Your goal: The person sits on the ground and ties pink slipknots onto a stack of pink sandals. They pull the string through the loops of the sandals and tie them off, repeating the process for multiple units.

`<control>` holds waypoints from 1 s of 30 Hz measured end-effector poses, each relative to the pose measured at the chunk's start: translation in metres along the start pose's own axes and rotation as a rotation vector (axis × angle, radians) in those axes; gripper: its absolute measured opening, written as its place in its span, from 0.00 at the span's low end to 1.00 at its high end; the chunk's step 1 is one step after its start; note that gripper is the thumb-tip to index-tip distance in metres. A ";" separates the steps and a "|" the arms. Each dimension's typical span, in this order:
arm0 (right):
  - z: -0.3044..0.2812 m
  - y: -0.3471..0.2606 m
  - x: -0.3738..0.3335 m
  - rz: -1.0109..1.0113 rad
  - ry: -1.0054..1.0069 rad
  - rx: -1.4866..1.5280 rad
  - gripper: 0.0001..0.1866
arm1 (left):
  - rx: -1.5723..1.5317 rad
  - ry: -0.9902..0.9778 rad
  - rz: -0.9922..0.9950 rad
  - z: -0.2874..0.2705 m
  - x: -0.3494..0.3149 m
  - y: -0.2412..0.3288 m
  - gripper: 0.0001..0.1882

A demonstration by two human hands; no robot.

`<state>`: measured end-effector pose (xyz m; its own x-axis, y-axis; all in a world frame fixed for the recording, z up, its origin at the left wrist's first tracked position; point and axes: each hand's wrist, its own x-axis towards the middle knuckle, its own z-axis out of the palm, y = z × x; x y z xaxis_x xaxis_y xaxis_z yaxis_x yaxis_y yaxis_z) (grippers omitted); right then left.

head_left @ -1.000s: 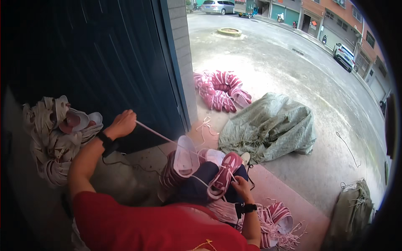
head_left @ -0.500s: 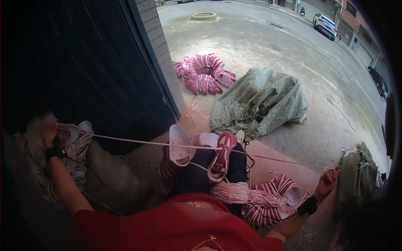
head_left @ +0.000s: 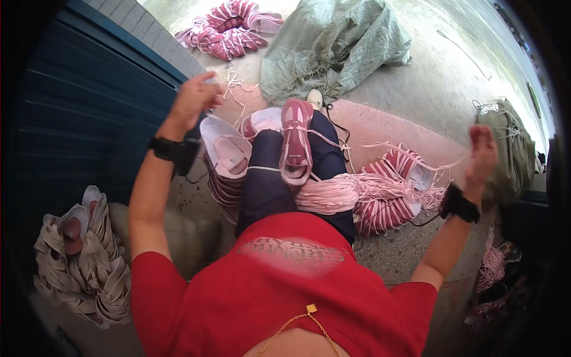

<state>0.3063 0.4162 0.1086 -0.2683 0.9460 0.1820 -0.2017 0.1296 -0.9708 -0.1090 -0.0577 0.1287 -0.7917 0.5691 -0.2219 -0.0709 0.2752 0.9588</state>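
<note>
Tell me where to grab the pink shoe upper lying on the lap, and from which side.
Probably best to take the pink shoe upper across its narrow waist, fingers pinching both side walls, coming from above. It lies lengthwise along the thigh with its opening up and laces running off to the right, so the heel end nearest the body looks freest.

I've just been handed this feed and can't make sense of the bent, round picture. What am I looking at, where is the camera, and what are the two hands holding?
The camera sits on a person's head, looking down; its wide lens bends the edges. A pink shoe upper rests on the lap. The left hand and right hand are both raised and spread wide; a pale pink lace runs from the shoe up to the right hand. What the left hand holds is unclear. A bundle of laces lies on the thigh, finished pink uppers beside it, and a grey sack beyond.
</note>
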 end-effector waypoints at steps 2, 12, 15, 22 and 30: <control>0.046 0.055 -0.053 0.075 -0.284 -0.250 0.08 | 0.065 -0.353 -0.099 0.066 0.025 -0.039 0.18; 0.209 0.157 -0.179 0.261 -1.238 -0.609 0.08 | 0.043 -0.409 -0.631 0.185 0.047 -0.125 0.09; 0.225 0.183 -0.180 0.025 -1.252 -0.740 0.09 | -0.006 -0.373 -0.574 0.193 0.059 -0.146 0.08; 0.244 0.220 -0.170 -0.230 -1.080 -0.800 0.10 | -0.197 -0.189 -0.308 0.199 0.036 -0.171 0.08; 0.261 0.223 -0.165 -0.399 -1.090 -0.935 0.08 | -0.269 -0.137 -0.312 0.198 0.024 -0.162 0.09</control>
<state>0.0601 0.2111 -0.0970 -0.9820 0.1764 0.0673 0.1199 0.8580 -0.4995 0.0037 0.0653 -0.0669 -0.6208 0.5929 -0.5129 -0.4645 0.2490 0.8499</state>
